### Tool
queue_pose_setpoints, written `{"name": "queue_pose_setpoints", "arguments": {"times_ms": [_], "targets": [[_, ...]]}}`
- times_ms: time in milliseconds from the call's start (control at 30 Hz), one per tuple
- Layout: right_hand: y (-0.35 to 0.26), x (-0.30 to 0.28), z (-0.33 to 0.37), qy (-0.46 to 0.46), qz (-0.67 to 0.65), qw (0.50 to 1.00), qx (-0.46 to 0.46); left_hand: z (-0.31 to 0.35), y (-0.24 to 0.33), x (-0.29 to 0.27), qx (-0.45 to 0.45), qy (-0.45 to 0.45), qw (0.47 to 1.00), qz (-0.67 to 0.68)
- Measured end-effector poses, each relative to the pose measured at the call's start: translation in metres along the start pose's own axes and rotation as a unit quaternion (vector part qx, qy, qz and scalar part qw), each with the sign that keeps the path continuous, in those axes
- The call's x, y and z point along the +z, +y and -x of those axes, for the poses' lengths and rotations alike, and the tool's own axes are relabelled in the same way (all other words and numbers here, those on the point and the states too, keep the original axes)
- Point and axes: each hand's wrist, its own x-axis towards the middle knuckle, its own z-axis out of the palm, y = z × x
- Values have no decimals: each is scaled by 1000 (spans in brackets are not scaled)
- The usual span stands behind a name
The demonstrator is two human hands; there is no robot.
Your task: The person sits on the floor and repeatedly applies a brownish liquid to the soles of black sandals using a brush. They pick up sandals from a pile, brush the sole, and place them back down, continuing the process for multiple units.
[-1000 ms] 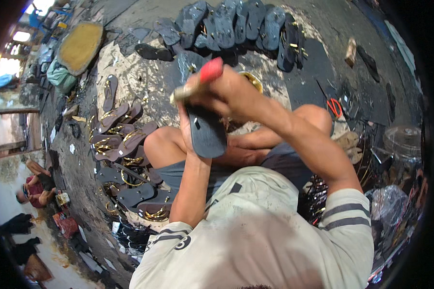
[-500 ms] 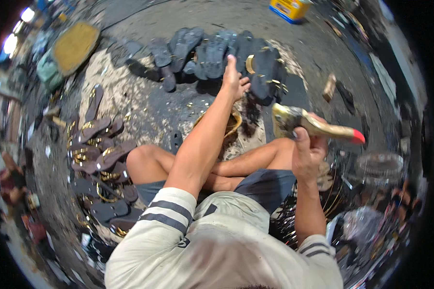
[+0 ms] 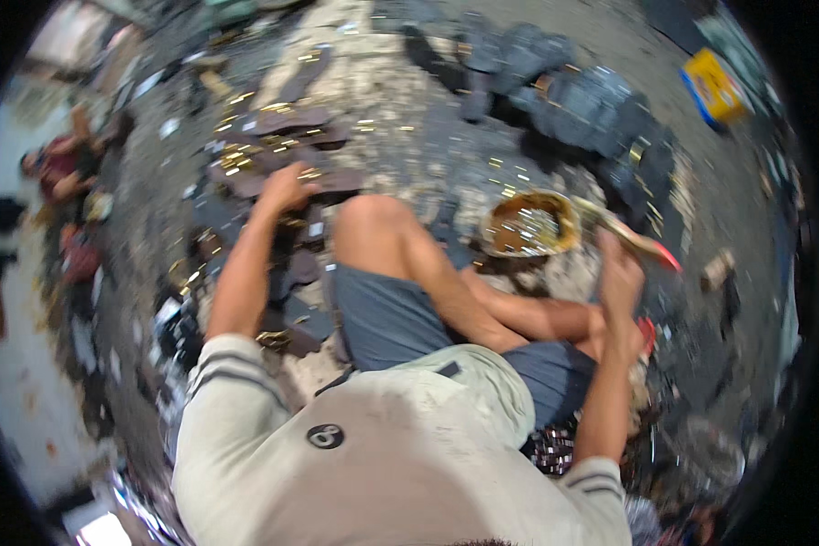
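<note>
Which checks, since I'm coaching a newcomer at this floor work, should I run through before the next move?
1. Brush held: ok, in the right hand, red handle end pointing away from the bowl.
2. Both hands free: not ok, the right one has the brush.
3. Left hand gripping a slipper: cannot tell; it is at the brown slippers, but blurred.
4. Bowl upright and uncovered: ok, brown contents show.
5. Bristles loaded: cannot tell, too blurred.
6. Dark slippers apart from both hands: ok, beyond the bowl.
</note>
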Motion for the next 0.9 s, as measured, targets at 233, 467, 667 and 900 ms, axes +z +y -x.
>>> {"name": "queue_pose_setpoints", "arguments": {"times_ms": [233,467,667,900], "targets": [[63,69,-62,-149,310,910,-230,74,3,-49,61,276,827,487],[38,47,-56,-39,-59,962,-265,86,63,4,107,49,906,406],[53,-64,-36,-62,501,852,-137,47,37,18,117,104,928,337],[-4,-49,-19,91,-58,988,-114,150,130,-90,104,162,958,211]]}}
